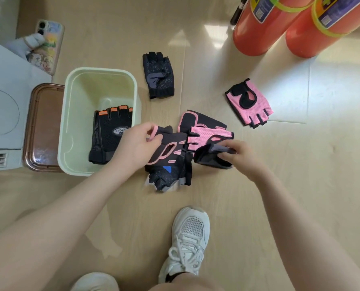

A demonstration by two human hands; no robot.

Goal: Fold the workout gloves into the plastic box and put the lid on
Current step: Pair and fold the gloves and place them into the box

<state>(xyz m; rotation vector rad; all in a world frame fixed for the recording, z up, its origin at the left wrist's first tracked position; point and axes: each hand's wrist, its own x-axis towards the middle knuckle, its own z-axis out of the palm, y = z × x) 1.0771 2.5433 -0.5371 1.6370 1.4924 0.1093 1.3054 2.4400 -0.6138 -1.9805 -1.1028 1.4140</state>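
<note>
1. Left hand (138, 143): fingers curled shut, pinching the pink-trimmed cuff of a black glove (168, 149) at the top of the pile (175, 156).
2. Right hand (241, 153): fingers closed on a grey-black glove (211, 157) at the pile's right edge, thumb hidden beneath the fabric.
3. Pile lay on the floor (259, 196), just right of the box (100, 120), between both hands.
4. Within the pile: a pink mesh glove (208, 135) behind the right hand, a black pad (198, 120) with pink edging under it, a dotted black glove (166, 177) with a blue patch at the bottom.
5. Box stood open, pale green, on the floor; inside, flat on the bottom toward the right wall, an orange-trimmed glove (109, 133), black, with an oval label.
6. Lid (42, 127), brownish and clear, lay flat against the box's left side, partly under its rim.
7. Spare black glove (158, 75) lay alone beyond the box's far right corner, apart from the pile.
8. Spare pink glove (249, 102) lay further right, well apart from the pile.
9. Two orange cylinders (280, 28) stood at far right; a phone (48, 47) lay far left; a white appliance (4, 106) sat left of the lid.
10. White shoe (187, 242) planted on the floor below the pile.
</note>
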